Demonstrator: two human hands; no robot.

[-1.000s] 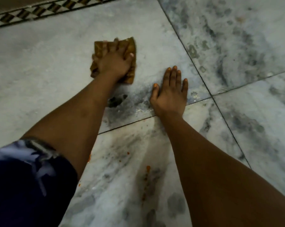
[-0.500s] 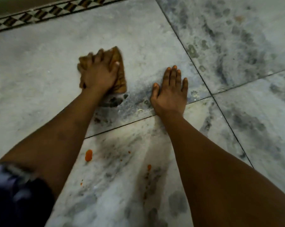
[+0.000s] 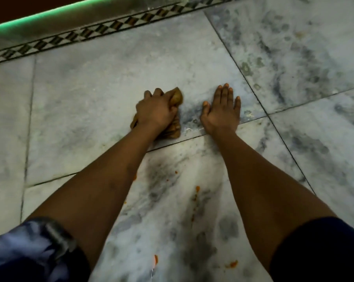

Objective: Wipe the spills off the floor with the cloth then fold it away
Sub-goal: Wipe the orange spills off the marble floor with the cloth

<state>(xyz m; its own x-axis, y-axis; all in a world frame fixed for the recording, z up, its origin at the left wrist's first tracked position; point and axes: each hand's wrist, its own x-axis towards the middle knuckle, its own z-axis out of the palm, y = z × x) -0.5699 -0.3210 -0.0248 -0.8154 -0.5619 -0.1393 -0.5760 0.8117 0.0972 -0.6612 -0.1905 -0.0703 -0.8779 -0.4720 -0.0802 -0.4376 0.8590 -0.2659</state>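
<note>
Your left hand (image 3: 155, 110) grips the bunched brown cloth (image 3: 173, 129) to scrub marble floor (image 3: 102, 82) — your right hand (image 3: 223, 110), fingers flat, braces you; orange spills (image 3: 197, 189) remain nearer.

- cloth (image 3: 175, 130): mustard-brown
- floor (image 3: 111, 82): white marble w/ grey-black veins, dark joint lines
- spills (image 3: 231, 263): orange blobs, 6 o'clock
- border strip (image 3: 90, 33): dark/light checks, 11 o'clock
- sleeve (image 3: 25, 251): blue-white mottled

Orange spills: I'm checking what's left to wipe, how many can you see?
5, all on the near tile: one between the forearms, two specks above it, two at the bottom. Arms may hide more.
</note>
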